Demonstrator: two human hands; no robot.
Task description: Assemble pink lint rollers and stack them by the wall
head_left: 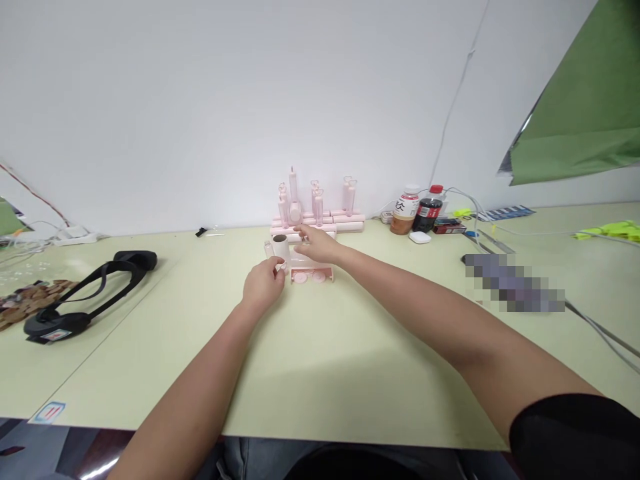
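Note:
My left hand (263,284) is closed at the front of a small cluster of things, thumb and forefinger brought together. What sits between those fingertips, if anything, is too small to make out. Just beyond them stands a whitish cylinder (281,249) with a dark open top, beside a small clear pinkish tube (269,249). My right hand (319,245) is open, fingers apart, reaching over pale pink pieces right of the cylinder. Below it lies a pink tray-like piece (312,275) with round shapes on it.
Pink cylinders (348,223) lie along the wall, with several upright clear pink tubes (319,208) on them. Rightward are a milk-tea-coloured drink bottle (404,215), a cola bottle (428,212), a white case (420,237) and cables. A black head strap (95,300) lies left.

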